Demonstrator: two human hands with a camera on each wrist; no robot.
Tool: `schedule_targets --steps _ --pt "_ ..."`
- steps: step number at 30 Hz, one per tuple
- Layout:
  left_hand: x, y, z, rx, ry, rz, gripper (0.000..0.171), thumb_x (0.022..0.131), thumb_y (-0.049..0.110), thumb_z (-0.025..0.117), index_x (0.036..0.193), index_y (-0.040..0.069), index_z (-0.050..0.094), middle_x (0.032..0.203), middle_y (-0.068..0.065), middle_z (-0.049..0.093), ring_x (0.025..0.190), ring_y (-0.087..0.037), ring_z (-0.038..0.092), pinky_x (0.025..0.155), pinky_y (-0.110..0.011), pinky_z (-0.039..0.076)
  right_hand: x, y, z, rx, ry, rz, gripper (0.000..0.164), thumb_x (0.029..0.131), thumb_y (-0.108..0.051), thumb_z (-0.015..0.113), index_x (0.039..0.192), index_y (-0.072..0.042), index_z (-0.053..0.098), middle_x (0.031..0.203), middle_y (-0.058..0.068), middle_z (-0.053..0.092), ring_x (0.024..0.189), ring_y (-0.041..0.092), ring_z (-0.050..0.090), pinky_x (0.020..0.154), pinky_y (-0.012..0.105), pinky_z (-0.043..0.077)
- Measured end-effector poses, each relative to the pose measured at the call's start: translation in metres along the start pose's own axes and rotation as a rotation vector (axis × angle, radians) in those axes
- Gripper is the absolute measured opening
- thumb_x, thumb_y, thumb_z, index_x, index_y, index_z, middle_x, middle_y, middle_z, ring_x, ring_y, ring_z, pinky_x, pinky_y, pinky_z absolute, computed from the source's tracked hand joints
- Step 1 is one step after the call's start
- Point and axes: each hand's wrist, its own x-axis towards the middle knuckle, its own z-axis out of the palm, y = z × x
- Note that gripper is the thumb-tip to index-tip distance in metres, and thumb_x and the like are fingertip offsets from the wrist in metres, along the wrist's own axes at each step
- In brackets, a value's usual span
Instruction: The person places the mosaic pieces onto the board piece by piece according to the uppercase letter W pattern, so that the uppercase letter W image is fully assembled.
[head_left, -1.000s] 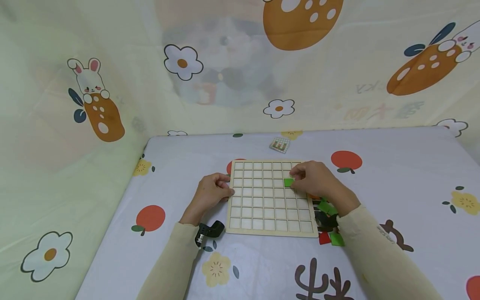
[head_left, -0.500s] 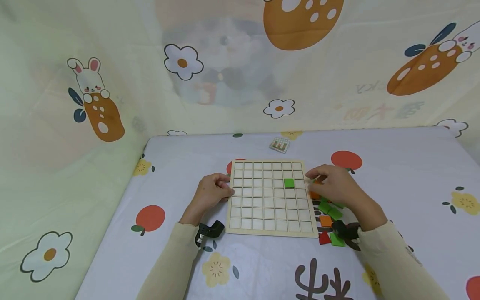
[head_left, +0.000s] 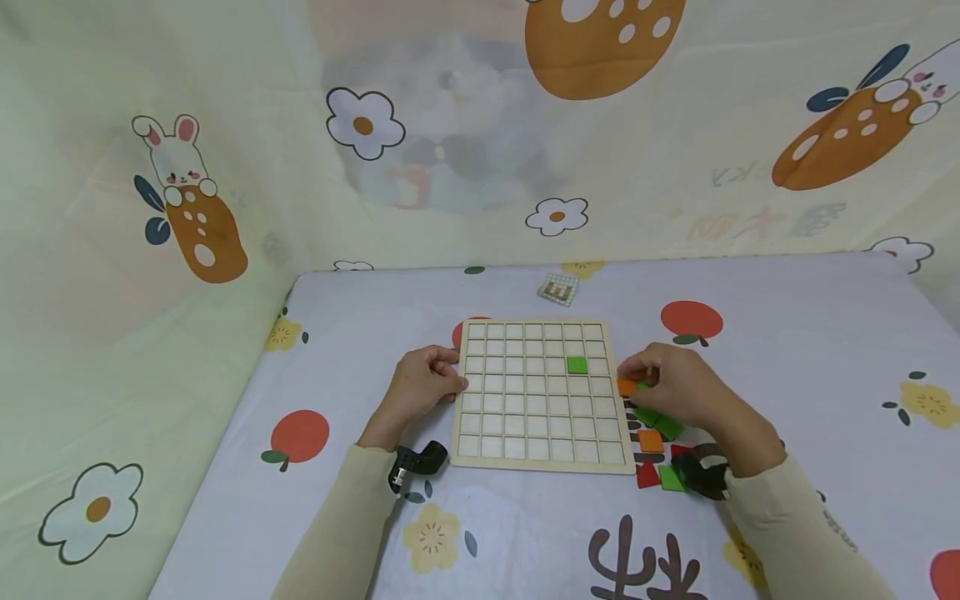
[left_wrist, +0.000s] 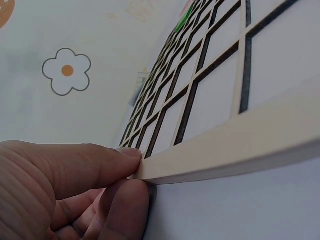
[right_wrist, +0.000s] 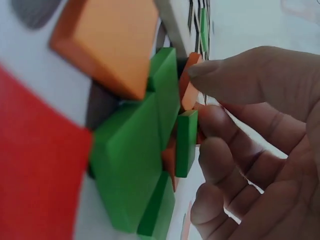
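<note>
A wooden grid board (head_left: 543, 467) lies on the table with a green tile (head_left: 577, 365) sitting in one upper right cell. My left hand (head_left: 420, 379) pinches the board's left edge; in the left wrist view the thumb rests on the frame (left_wrist: 240, 137) with a finger beneath. Just off the board's right side, my right hand (head_left: 686, 387) pinches an orange tile (right_wrist: 190, 82) between thumb and index finger. Loose green tiles (right_wrist: 127, 160), another orange tile (head_left: 651, 442) and a red tile (head_left: 647, 476) lie about this hand, some partly hidden by it.
Behind the board lies a small card (head_left: 558, 289) with a grid picture. A patterned cloth (head_left: 375, 517) covers the table, and a printed fabric wall (head_left: 465, 233) rises at its back and left.
My right hand has let go of the green tile in its cell, moved right off the board and taken hold of an orange tile. The left hand stays on the board's edge.
</note>
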Motion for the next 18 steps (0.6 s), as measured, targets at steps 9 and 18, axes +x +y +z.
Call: schedule_targets --steps 9,18 --pt "-0.0001 0.0002 -0.0001 -0.006 0.001 0.003 0.035 0.086 -0.003 0.081 0.119 -0.001 0.070 0.085 -0.007 0.067 0.067 -0.013 0.064 0.061 -0.023 0.056 0.0026 0.0047 0.0016 -0.071 -0.026 0.015 0.029 0.079 -0.006 0.080 0.107 0.000 0.077 0.090 0.007 0.059 0.084 0.024 0.055 0.068 0.032 0.049" --pt "-0.0007 0.0005 0.0006 -0.004 0.003 -0.001 0.035 0.086 -0.003 0.081 0.120 -0.001 0.070 0.085 -0.008 0.067 0.067 -0.014 0.063 0.061 -0.023 0.056 0.0005 0.0009 0.0004 -0.067 0.026 -0.008 0.005 0.084 -0.009 0.078 0.089 -0.008 0.076 0.089 0.004 0.064 0.080 0.021 0.056 0.067 0.033 0.049"
